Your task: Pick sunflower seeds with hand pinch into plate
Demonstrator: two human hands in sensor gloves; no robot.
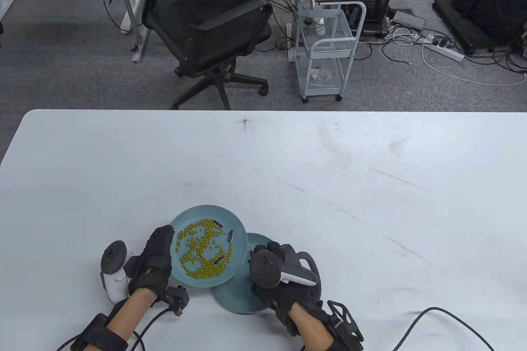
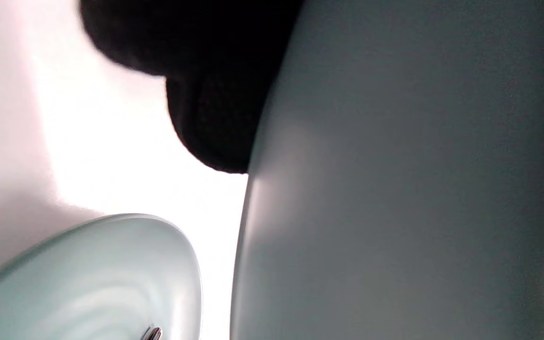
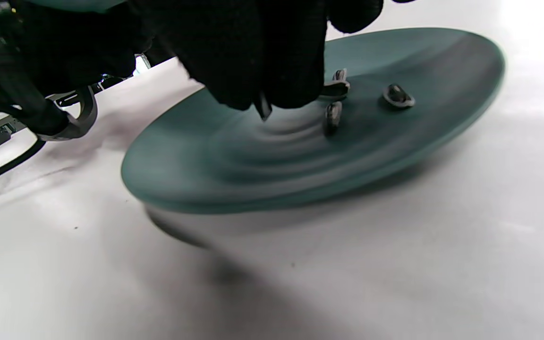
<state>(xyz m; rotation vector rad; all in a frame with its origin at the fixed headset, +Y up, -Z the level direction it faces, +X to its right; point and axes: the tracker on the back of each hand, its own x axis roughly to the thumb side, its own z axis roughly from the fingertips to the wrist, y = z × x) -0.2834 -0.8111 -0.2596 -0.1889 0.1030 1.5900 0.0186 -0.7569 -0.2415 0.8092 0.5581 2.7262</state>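
Observation:
My left hand grips the left rim of a teal plate and holds it above the table. That plate carries many green peas and three striped sunflower seeds. Its underside fills the left wrist view beside my gloved finger. A second, darker teal plate lies on the table, partly under the first. My right hand hovers over it and pinches a sunflower seed between its fingertips. Three seeds lie on this plate.
The white table stretches far and right of the plates. Glove cables trail along the front edge near my right wrist. An office chair and a wire cart stand beyond the table's far edge.

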